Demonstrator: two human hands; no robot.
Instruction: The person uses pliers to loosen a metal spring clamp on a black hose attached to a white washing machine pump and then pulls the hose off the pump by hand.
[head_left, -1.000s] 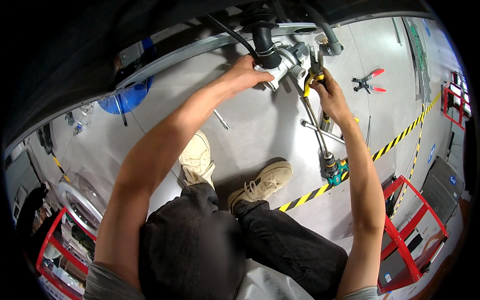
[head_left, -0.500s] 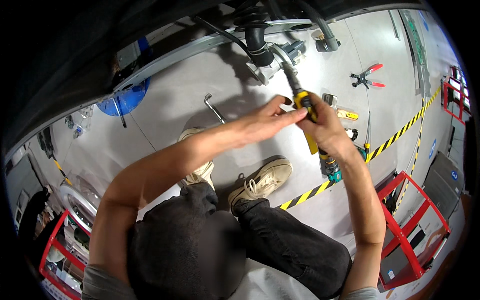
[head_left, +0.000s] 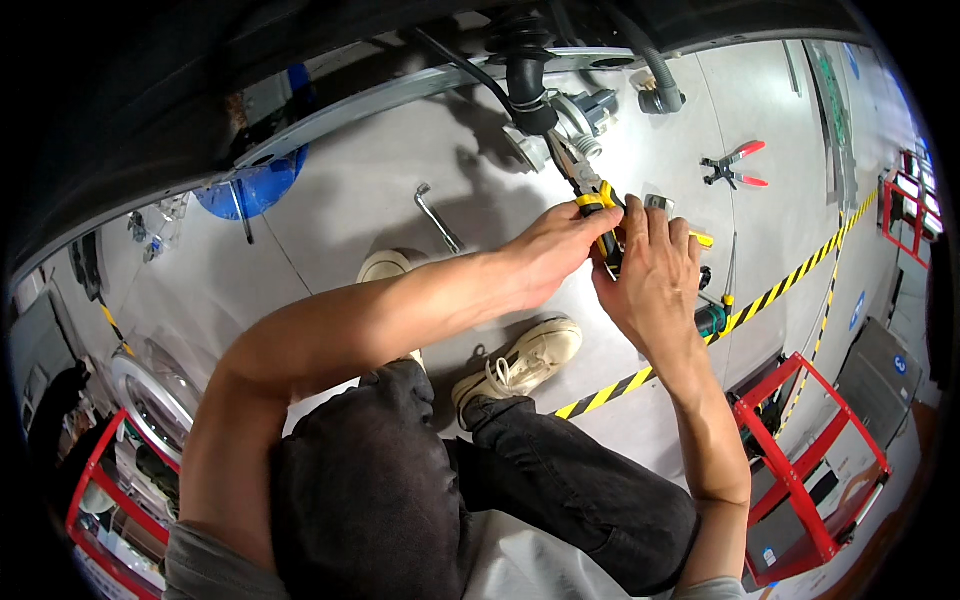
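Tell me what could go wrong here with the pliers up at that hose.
Both hands, left hand and right hand, bunch on the yellow handles of the pliers, so a finger could get pinched if they slip. The tips sit right at the black hose and its clamp; a slip might nick the rubber. Loose tools lie on the floor by the feet, like the red pliers and a bent wrench, which could be stepped on.
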